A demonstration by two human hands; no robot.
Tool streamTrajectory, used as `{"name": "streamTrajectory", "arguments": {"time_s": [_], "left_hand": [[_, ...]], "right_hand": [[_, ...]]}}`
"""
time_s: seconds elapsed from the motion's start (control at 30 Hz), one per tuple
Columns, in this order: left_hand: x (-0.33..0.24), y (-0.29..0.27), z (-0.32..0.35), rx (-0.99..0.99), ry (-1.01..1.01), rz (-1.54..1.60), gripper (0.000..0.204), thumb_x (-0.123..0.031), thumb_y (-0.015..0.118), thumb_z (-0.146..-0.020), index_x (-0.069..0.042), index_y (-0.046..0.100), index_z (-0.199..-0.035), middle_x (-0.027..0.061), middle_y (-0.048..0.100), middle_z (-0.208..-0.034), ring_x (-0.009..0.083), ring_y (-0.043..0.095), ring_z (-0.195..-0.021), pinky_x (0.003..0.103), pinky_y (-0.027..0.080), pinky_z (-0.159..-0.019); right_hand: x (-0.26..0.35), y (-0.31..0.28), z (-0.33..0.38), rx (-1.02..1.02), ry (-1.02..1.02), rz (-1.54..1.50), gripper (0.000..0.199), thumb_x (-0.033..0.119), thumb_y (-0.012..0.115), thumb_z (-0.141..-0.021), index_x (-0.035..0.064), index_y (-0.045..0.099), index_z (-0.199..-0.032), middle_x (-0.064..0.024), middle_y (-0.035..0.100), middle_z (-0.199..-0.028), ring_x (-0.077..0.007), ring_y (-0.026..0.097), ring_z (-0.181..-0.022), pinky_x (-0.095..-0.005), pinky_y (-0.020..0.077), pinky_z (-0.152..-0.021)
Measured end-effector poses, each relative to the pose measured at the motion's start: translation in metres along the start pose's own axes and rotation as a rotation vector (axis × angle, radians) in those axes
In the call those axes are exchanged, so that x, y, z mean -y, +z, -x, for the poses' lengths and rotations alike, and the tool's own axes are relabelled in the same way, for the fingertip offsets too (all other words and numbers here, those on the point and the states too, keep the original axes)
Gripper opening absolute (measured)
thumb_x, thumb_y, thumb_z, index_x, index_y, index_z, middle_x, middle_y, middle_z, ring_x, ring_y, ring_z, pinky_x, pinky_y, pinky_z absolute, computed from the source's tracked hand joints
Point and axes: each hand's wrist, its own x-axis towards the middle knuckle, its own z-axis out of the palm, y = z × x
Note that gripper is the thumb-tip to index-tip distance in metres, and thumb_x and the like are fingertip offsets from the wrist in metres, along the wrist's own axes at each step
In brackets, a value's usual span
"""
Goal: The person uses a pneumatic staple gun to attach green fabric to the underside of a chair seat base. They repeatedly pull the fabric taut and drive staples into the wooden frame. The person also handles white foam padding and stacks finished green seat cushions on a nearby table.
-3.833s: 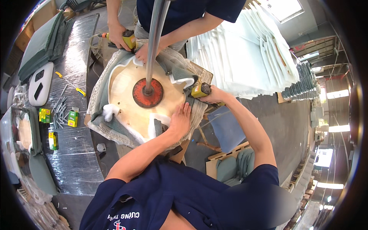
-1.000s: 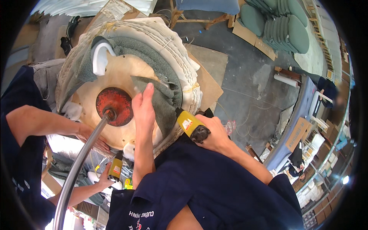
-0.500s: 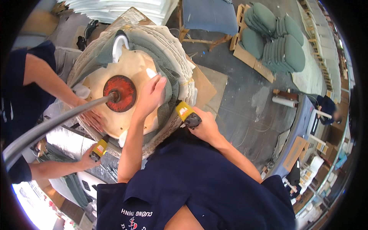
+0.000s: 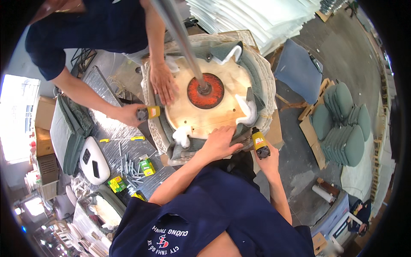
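My left hand [image 4: 219, 143] rests on the near edge of a round pale wooden panel [image 4: 205, 121], fingers stretched out and holding nothing. In my right hand [image 4: 269, 160] is a yellow and black staple gun [image 4: 258, 139], beside the panel's near right edge with its nose toward the fabric. Grey-green fabric [image 4: 259, 92] surrounds the panel, and white padding [image 4: 183, 136] pokes out over its rim in places. A red-orange disc [image 4: 198, 100] on a metal rod [image 4: 182, 43] sits against the panel's middle.
Across the panel, a co-worker's hand [image 4: 162, 83] lies on the wood; the other hand grips a second yellow stapler [image 4: 150, 112]. On the left, a foil-covered table [image 4: 100, 124] carries small boxes and metal strips. Green cushions [image 4: 342, 141] are stacked at right, a blue-topped stool [image 4: 299, 70] behind.
The view has swung round, placing the co-worker at the upper left. My left hand has come down from above the panel onto its near edge. The staple gun stays in my right hand.
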Motion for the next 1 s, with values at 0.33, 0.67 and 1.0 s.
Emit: {"name": "streamTrajectory", "arguments": {"time_s": [0.33,0.67,1.0], "left_hand": [[-0.001,0.023,-0.010,-0.136,-0.026,-0.049,0.060,-0.043,0.077,-0.093,0.004,0.061,-0.128,0.0235,0.070,-0.117,0.0433,0.068,-0.111,0.053,0.053,-0.096],[0.018,0.021,-0.060,-0.181,-0.065,-0.004,0.030,-0.030,0.074,-0.090,-0.005,0.076,-0.109,0.0222,0.076,-0.100,0.0431,0.073,-0.096,0.054,0.058,-0.085],[0.042,-0.020,-0.096,-0.040,0.306,-0.143,0.021,-0.024,0.082,-0.083,-0.014,0.083,-0.101,0.0076,0.079,-0.097,0.0286,0.072,-0.105,0.047,0.052,-0.090]], "right_hand": [[-0.024,0.017,0.002,-0.099,-0.069,-0.032,0.024,0.010,0.082,-0.083,-0.0006,0.073,-0.103,-0.0231,0.074,-0.085,-0.0441,0.075,-0.084,-0.0445,0.0584,-0.074],[-0.009,0.005,-0.002,0.032,0.134,0.011,0.027,0.020,0.086,-0.087,-0.0034,0.073,-0.092,-0.0155,0.072,-0.068,-0.0265,0.076,-0.064,-0.0400,0.0582,-0.065],[0.046,0.002,-0.010,0.224,0.397,-0.467,0.013,0.015,0.077,-0.097,0.0025,0.071,-0.097,0.0007,0.059,-0.062,-0.0084,0.051,-0.046,-0.0296,0.0379,-0.044]]}}
